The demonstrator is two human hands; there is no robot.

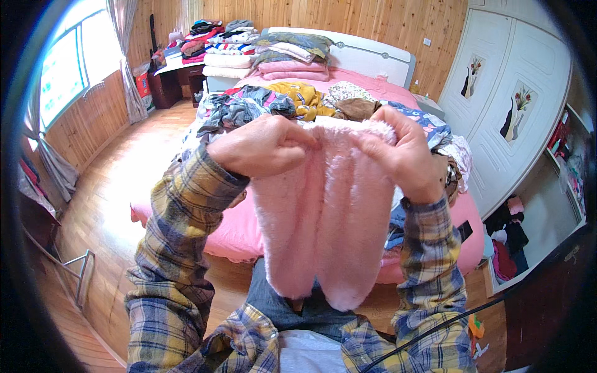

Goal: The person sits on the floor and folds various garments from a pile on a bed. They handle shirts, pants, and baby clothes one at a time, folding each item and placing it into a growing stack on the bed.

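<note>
A pale pink fluffy garment (326, 210) hangs in front of me, its two long rounded parts side by side and parted at the bottom. My left hand (270, 144) pinches its upper edge on the left, knuckles up. At the right, the fingers and thumb of my right hand (401, 149) close on the same edge. Behind it, loose clothes lie across a pink-covered bed: a dark plaid garment (233, 107), a mustard yellow one (303, 99), a brown one (358, 109) and a blue patterned one (426, 123). The garment's lower ends hang over my jeans (275, 298).
Folded pink quilts (294, 74) and stacked clothes (233, 46) stand near the headboard (368, 53). A dark phone-like object (465, 231) lies at the bed's right edge. A white wardrobe (503, 88) stands right, a metal frame (79, 275) lower left. A black cable (443, 324) crosses my right sleeve.
</note>
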